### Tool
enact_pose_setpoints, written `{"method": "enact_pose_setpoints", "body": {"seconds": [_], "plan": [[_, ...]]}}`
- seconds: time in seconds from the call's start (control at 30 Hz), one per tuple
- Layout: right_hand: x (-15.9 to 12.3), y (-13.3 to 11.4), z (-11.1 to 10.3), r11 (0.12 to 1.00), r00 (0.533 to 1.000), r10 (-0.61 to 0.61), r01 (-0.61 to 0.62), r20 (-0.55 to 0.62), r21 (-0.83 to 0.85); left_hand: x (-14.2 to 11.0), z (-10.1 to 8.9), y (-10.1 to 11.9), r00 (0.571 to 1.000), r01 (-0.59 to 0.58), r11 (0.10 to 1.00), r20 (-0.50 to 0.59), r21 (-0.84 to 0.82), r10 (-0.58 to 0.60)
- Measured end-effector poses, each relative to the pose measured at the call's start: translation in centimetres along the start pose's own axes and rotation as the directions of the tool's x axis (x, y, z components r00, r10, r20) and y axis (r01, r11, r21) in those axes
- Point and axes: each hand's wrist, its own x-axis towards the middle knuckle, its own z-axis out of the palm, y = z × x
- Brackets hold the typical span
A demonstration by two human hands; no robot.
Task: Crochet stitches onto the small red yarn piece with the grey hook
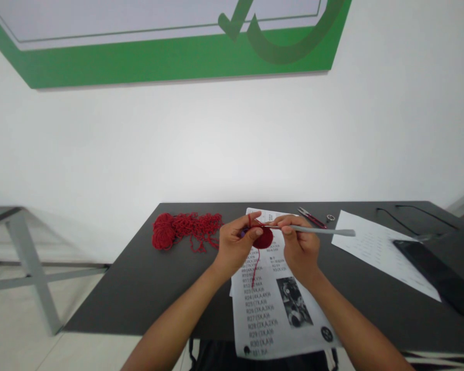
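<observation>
Between my hands is a small round piece of red crochet work (263, 238), held up above a printed sheet. My left hand (234, 241) pinches its left edge, with red yarn running over the raised index finger. A small purple item shows beside the left fingers, too small to name. My right hand (302, 246) grips a crochet hook (332, 231) with a grey handle; its thin metal shaft points left and meets the work's upper edge. From the work a loose red yarn tail (256, 269) hangs down over the sheet.
Red yarn (163, 232) lies on the dark table (139, 288) at left, part ball, part loose tangle. Under my hands is the printed pattern sheet (259, 319). Rightward lie thread snips (313, 218), a small ring (330, 218), another paper (371, 247), glasses (429, 221) and a black phone (436, 273).
</observation>
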Motion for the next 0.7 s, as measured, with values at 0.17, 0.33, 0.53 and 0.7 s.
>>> {"method": "enact_pose_setpoints", "body": {"seconds": [0.17,0.33,0.53,0.7], "plan": [[0.0,-0.1,0.0,0.996,0.998,-0.063,0.062,-0.017,-0.059,-0.1,-0.2,0.1,0.995,-0.096,0.991,0.009,0.098,0.096],[0.0,-0.2,0.0,0.983,0.991,-0.137,0.137,0.002,-0.122,-0.2,-0.3,0.2,0.981,-0.195,0.965,0.027,0.174,0.193],[-0.3,0.1,-0.4,0.960,0.964,-0.232,0.248,0.130,-0.130,0.0,-0.3,0.5,0.939,-0.342,0.911,0.058,0.232,0.338],[-0.7,1.0,-0.7,0.877,0.891,-0.375,0.431,0.257,-0.214,-0.1,-0.2,0.2,0.940,-0.341,0.919,0.053,0.197,0.337]]}}
